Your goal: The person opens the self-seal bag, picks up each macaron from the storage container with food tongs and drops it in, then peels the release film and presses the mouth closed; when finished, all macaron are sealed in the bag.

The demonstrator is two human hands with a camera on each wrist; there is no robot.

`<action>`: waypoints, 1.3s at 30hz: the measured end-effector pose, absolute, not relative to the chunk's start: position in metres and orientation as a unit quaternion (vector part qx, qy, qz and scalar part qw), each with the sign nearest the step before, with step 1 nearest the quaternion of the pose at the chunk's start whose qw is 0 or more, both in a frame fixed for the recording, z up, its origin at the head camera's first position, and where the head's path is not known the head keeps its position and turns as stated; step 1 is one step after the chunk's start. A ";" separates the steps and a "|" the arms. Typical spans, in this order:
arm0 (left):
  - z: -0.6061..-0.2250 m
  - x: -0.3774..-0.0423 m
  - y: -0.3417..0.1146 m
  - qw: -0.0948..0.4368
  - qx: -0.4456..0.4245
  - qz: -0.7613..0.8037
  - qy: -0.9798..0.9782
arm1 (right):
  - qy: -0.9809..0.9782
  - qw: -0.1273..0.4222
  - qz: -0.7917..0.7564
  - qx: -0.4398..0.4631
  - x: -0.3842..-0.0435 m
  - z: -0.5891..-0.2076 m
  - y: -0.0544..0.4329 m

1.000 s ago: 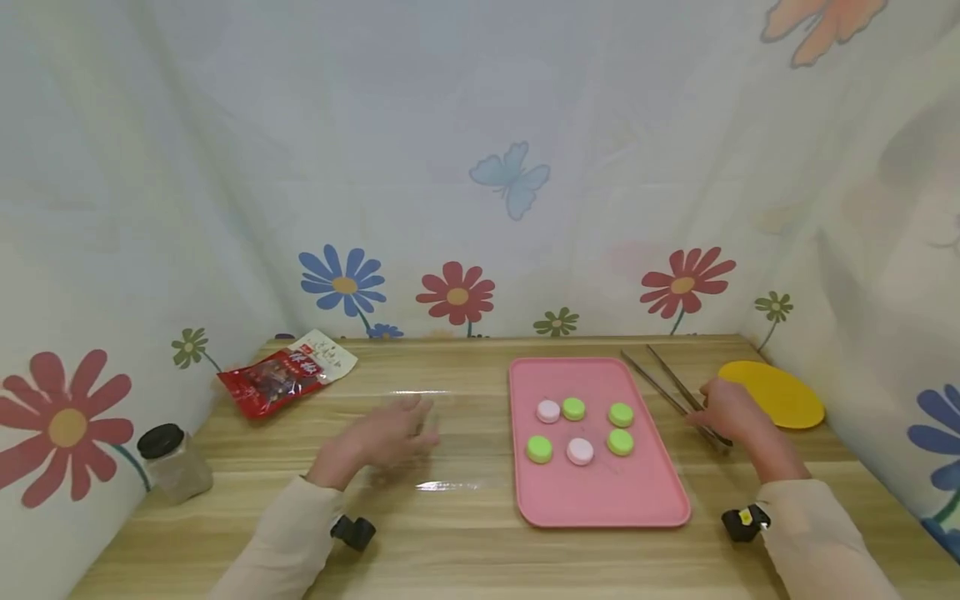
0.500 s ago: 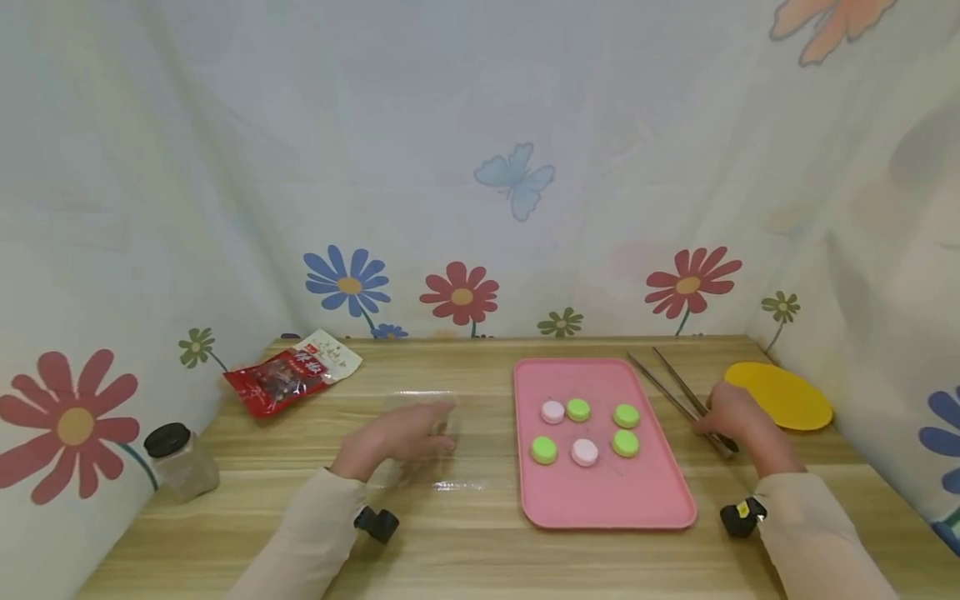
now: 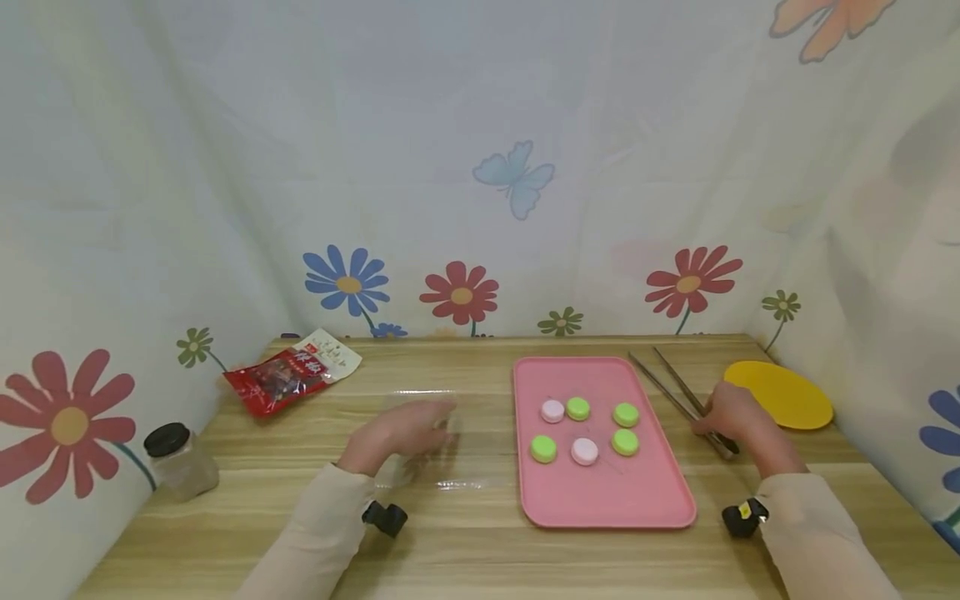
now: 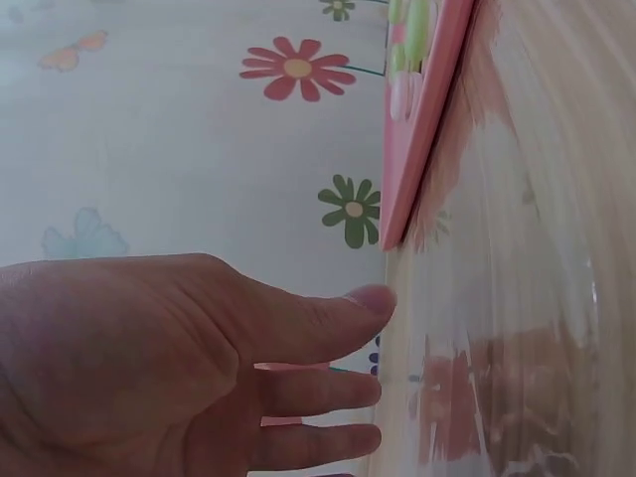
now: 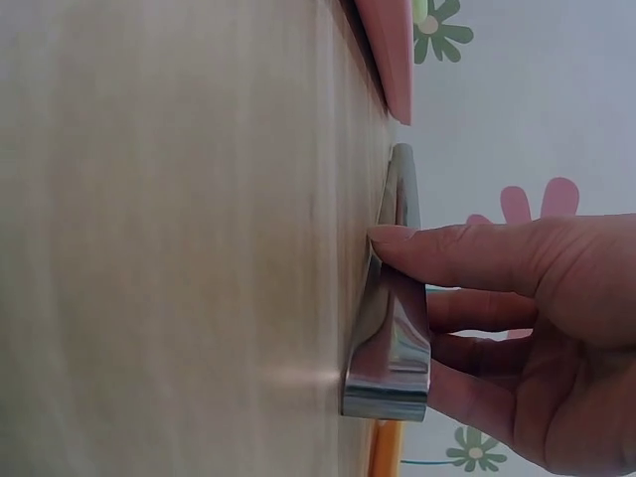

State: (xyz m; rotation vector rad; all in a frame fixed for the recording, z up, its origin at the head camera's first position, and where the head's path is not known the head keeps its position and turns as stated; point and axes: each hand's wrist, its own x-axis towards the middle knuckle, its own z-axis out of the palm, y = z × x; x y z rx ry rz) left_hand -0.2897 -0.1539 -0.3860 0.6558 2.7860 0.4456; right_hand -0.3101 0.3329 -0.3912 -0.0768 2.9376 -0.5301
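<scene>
In the head view, my right hand grips a pair of metal tongs near their bent end, thumb on one side and fingers on the other. The tongs lie on the table to the right of a pink tray, their two arms spread towards the back. My left hand is held over a clear, glossy plastic piece left of the tray. Its fingers are extended and hold nothing; in the left wrist view the thumb stands apart from them.
Several green macarons and two pale pink macarons sit on the tray. A yellow plate lies at the right. On the left are a red food packet and a black-lidded jar. A flowered curtain backs the table.
My left hand has moved a little to the right over the clear plastic piece. My right hand has stayed at the tongs, and the tray has not moved.
</scene>
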 end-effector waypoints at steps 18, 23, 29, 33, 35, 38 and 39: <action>-0.415 -0.307 -0.114 0.073 0.275 0.171 0.943 | 0.981 0.078 -0.175 -0.032 -0.309 -0.389 0.333; -0.431 -0.311 -0.112 0.113 0.260 0.123 0.951 | 0.980 0.089 -0.175 -0.027 -0.311 -0.390 0.333; -0.439 -0.312 -0.109 0.107 0.261 0.127 0.951 | 0.981 0.080 -0.173 -0.033 -0.310 -0.390 0.334; -0.428 -0.306 -0.103 0.103 0.257 0.141 0.950 | 0.982 0.071 -0.173 -0.042 -0.309 -0.390 0.335; -0.429 -0.306 -0.102 0.104 0.260 0.138 0.950 | 0.982 0.072 -0.172 -0.042 -0.309 -0.391 0.336; -0.429 -0.306 -0.100 0.110 0.261 0.137 0.949 | 0.982 0.076 -0.169 -0.040 -0.309 -0.391 0.337; -0.430 -0.305 -0.100 0.112 0.261 0.137 0.949 | 0.982 0.077 -0.168 -0.039 -0.310 -0.391 0.337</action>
